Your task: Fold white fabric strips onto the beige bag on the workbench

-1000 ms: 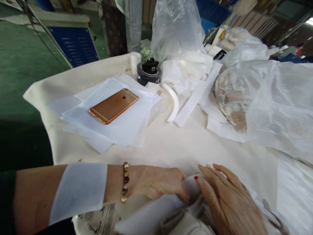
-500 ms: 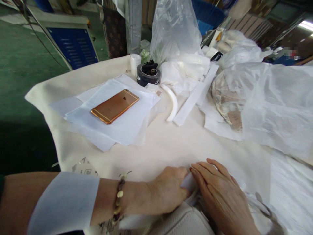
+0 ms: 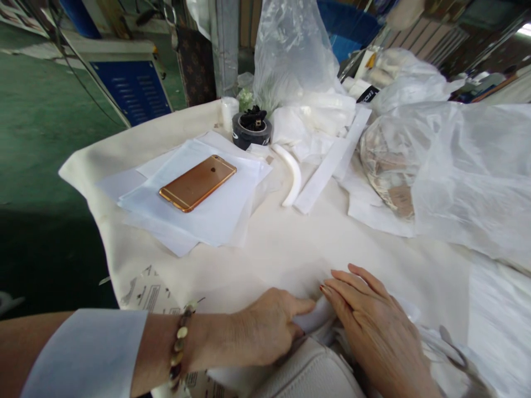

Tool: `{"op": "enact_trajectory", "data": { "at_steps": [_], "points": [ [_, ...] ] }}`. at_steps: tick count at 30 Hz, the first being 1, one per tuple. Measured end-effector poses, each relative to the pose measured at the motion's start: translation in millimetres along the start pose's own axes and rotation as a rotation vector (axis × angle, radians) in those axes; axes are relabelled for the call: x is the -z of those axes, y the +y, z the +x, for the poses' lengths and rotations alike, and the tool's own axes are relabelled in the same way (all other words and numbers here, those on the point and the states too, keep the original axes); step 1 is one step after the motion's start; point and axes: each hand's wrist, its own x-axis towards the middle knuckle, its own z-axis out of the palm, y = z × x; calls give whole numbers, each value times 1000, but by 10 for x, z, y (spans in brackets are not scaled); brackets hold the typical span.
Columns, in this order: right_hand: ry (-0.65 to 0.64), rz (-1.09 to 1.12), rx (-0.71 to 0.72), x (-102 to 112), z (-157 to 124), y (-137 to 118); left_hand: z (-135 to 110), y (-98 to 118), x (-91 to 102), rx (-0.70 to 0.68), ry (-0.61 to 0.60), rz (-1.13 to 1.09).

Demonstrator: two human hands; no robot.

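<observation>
My left hand (image 3: 265, 326) lies at the bottom centre with a bead bracelet on the wrist and a white paper band on the forearm. Its fingers pinch a fold of white tissue paper (image 3: 313, 318). My right hand (image 3: 373, 326) rests flat on the same tissue, fingers stretched out and close together, red nails showing. Under both hands sits a cream-white leather bag (image 3: 309, 373), partly wrapped in the tissue. A metal ring or strap piece (image 3: 454, 348) shows to the right of my right hand.
A gold phone (image 3: 198, 182) lies on a stack of white sheets (image 3: 215, 213) on the cloth-covered table (image 3: 290, 243). Behind are a black tape roll (image 3: 251, 130), a curved white piece (image 3: 292, 174), a white strip (image 3: 327, 168) and clear plastic bags (image 3: 452, 166). The table's left edge drops to a green floor (image 3: 41, 132).
Both hands have slid slightly towards me and to the left over the tissue. The left thumb and fingers have closed on the fold. The view has shifted a little right.
</observation>
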Motion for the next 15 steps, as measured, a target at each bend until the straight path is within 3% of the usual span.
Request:
{"op": "enact_trajectory", "data": {
  "at_steps": [3, 6, 11, 15],
  "points": [
    [-11, 12, 11, 15, -2, -3, -114, -56, 9, -30, -24, 156],
    [-18, 12, 0, 29, -1, -12, -291, -34, 77, -106, -86, 160],
    [-38, -17, 22, 23, 2, -24, -427, 161, 223, 114, -257, 106],
    [-18, -44, 53, -4, -26, 17, -422, 98, 259, -93, -264, 162]
  ]
}}
